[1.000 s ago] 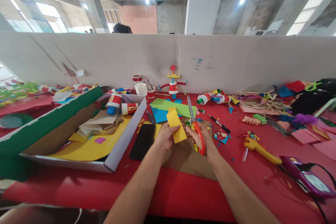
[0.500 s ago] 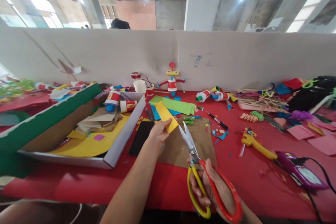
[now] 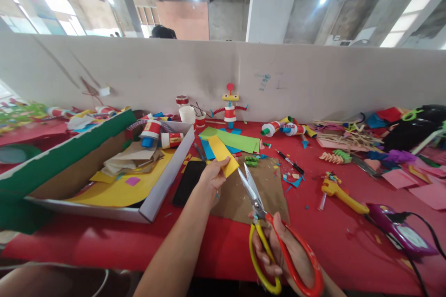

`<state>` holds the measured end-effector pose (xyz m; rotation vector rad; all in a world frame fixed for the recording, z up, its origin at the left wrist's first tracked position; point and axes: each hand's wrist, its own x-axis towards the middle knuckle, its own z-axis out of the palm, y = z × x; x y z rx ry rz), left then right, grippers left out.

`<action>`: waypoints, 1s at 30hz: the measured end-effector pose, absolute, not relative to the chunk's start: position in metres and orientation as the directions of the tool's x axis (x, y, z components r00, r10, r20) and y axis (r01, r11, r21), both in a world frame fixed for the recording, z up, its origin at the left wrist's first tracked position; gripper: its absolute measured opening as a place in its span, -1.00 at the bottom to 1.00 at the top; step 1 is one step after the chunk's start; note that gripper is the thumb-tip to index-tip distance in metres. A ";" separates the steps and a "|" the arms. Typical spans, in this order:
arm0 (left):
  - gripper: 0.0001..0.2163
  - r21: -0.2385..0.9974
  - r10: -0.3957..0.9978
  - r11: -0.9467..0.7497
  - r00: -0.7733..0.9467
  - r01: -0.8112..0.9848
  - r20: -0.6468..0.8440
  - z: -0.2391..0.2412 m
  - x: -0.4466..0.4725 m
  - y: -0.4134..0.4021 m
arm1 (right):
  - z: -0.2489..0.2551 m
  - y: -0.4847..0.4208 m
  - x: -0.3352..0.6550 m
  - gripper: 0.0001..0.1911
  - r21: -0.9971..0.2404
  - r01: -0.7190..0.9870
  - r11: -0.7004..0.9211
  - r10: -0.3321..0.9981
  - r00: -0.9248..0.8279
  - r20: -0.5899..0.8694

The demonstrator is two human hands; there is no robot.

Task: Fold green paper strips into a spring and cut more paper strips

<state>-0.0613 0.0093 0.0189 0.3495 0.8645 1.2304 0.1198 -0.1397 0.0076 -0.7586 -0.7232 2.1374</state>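
My left hand (image 3: 210,179) pinches the near end of a yellow paper strip (image 3: 223,154) and holds it above the red table (image 3: 104,246). My right hand (image 3: 282,255) grips a pair of scissors (image 3: 270,236) with one yellow and one red handle, close to me at the bottom of the view. The blades are parted and their tips point up and left, close beside the strip's near corner. A brown cardboard sheet (image 3: 244,195) lies on the table under both hands.
A black phone (image 3: 188,183) lies left of the cardboard, beside a white cardboard box (image 3: 163,185) of paper and cup crafts. Green and blue sheets (image 3: 237,141), a paper-cup robot (image 3: 229,111), a pen (image 3: 289,161), a yellow glue gun (image 3: 339,192) and a purple device (image 3: 400,232) crowd the table. A white partition (image 3: 313,79) stands behind.
My right hand pulled the scissors back toward me and opened the blades. My left hand lowered the yellow strip and tilted it left; since half a second ago, little has moved.
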 end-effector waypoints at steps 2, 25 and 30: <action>-0.88 0.659 0.920 0.328 0.071 -0.677 -0.385 0.019 -0.061 0.010 | 0.008 -0.140 0.120 -0.66 -0.686 -0.456 -0.566 0.786 -0.549 -0.284; -0.77 0.790 0.961 0.257 0.234 -0.557 -0.148 0.018 -0.060 0.001 | 0.011 -0.121 0.109 -0.44 -0.495 -0.603 -0.625 0.762 -0.607 -0.223; -0.74 0.823 0.955 0.241 0.276 -0.515 -0.107 0.017 -0.063 0.002 | 0.012 -0.128 0.117 -0.35 -0.486 -0.602 -0.634 0.759 -0.606 -0.238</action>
